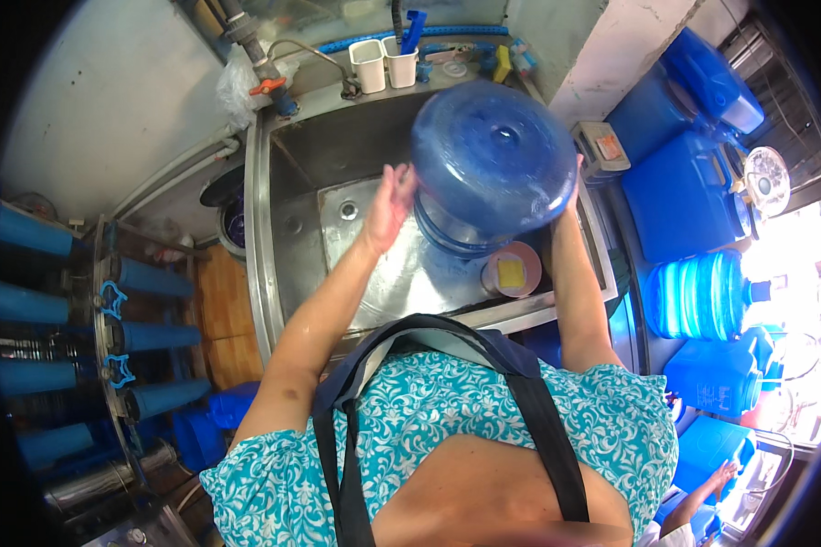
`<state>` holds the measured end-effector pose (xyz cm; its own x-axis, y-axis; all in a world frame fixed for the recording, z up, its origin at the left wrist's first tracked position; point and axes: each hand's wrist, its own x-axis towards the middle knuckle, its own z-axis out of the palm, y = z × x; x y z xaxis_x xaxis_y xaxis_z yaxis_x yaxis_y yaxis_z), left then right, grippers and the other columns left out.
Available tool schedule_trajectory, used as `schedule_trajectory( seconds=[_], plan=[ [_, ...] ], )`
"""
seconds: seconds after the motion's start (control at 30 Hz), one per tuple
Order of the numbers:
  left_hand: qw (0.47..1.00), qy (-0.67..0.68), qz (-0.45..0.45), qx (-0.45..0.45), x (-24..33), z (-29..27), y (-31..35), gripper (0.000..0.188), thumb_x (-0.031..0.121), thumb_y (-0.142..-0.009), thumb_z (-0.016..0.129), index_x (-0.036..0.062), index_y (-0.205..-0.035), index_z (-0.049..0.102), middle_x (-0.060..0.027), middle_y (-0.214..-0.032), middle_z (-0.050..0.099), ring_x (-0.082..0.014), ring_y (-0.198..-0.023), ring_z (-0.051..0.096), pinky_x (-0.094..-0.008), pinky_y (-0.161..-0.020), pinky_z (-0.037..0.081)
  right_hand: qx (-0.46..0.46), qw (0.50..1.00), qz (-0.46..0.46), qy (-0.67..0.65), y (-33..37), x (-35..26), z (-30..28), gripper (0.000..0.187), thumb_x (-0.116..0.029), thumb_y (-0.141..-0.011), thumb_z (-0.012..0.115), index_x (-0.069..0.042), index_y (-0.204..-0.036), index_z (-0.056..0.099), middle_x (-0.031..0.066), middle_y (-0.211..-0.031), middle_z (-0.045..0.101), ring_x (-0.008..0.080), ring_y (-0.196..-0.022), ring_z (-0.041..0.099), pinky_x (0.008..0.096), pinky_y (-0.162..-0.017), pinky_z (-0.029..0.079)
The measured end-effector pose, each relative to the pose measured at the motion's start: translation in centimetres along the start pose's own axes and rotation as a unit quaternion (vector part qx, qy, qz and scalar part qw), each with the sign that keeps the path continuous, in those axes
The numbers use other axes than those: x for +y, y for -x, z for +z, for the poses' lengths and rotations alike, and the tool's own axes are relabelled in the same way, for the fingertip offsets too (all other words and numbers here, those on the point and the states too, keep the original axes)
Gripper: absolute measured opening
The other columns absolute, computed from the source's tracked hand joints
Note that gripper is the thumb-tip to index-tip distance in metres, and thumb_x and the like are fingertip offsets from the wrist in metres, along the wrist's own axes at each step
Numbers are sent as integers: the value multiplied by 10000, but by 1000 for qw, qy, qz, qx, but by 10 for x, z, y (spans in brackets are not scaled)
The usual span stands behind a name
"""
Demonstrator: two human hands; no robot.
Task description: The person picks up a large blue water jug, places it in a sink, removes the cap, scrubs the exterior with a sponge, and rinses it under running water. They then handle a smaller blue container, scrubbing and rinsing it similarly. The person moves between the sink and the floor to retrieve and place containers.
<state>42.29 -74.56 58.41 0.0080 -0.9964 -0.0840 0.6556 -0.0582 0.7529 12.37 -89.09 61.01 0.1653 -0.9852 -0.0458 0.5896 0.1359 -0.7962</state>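
A large round blue water jug (pixel 493 150) is in the steel sink (pixel 292 169), its base facing up and its ribbed side below; its neck is hidden. At the jug's left side is my left hand (pixel 391 206), fingers stretched out and apart, the tips close to or touching the plastic. My right hand (pixel 572 187) grips the jug's right side, most of its fingers hidden behind it. Near the sink's front edge, below the jug, a pink tub (pixel 530 266) holds a yellow sponge (pixel 512 273).
Two white cups (pixel 368 66) stand on the back ledge, one holding a blue-handled tool (pixel 413 33). At left is a pipe with an orange valve handle (pixel 267 87). Blue containers (pixel 684 196) line the right side. Another person's hand (pixel 722 476) shows at lower right. Blue cylinders (pixel 160 335) fill a left rack.
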Motion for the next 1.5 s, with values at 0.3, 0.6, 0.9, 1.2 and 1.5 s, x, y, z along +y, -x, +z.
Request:
schedule_trajectory(
  seconds=[0.3,0.6,0.9,1.2,1.5],
  plan=[
    [995,53,22,86,34,-79,-20,886,722,-982,301,-19,-1448,440,-137,-1431,540,-253,-1351,458,-400,-1159,302,-5,973,-54,224,39,70,65,817,-683,-1010,290,-44,-1511,385,115,-1512,443,255,-1385,404,369,-1178,283],
    [993,96,-66,-18,-31,-33,77,814,590,-1049,275,-120,-1426,398,-229,-1384,569,-259,-1387,446,-376,-1208,257,54,978,179,-90,52,-12,10,896,-751,-959,336,-52,-1519,367,126,-1478,477,283,-1331,464,403,-1159,319],
    [999,-22,30,8,-5,2,-9,867,650,-1009,366,-52,-1511,283,-153,-1519,451,-238,-1413,400,-366,-1189,255,60,998,-16,-22,11,4,-7,891,-744,-962,343,-49,-1518,368,129,-1487,467,296,-1336,455,415,-1157,319],
    [997,-46,29,62,47,-63,-43,868,746,-919,464,66,-1458,454,-91,-1463,509,-242,-1340,459,-402,-1145,304,13,986,-63,152,14,74,59,770,-623,-1032,338,1,-1476,418,140,-1464,490,246,-1330,465,365,-1139,345],
    [974,-161,69,144,29,-46,24,1050,529,-814,754,-59,-1521,247,-228,-1459,453,-312,-1375,421,-403,-1162,281,-16,895,-20,445,-60,10,46,625,-561,-1025,451,3,-1064,717,25,-910,670,129,-821,585,290,-735,457]
  ],
)
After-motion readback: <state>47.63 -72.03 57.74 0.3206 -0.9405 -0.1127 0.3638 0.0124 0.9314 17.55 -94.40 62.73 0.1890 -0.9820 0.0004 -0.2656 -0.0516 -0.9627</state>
